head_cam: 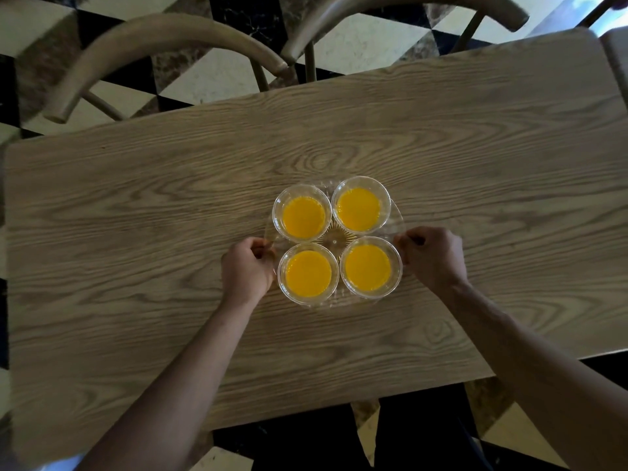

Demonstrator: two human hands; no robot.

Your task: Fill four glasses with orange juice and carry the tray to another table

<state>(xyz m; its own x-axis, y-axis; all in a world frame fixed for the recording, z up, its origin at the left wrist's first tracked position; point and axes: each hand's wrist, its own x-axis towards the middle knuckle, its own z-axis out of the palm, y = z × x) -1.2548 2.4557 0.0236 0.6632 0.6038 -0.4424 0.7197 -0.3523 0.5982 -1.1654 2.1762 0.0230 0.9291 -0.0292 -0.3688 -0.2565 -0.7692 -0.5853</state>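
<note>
A clear round tray (334, 238) rests on the wooden table (170, 232) and carries four clear glasses of orange juice: far left (302, 215), far right (359, 205), near left (308, 274) and near right (369, 268). The glasses stand upright, close together in a square. My left hand (246, 268) is closed on the tray's left rim. My right hand (433, 256) is closed on its right rim. Whether the tray is lifted off the table I cannot tell.
Two wooden chairs with curved backs (163, 39) (401, 11) stand beyond the table's far edge. The floor (210, 79) is tiled in black, cream and brown. Another pale surface edge (616, 59) shows at the far right. My dark trousers (418, 433) appear below the near edge.
</note>
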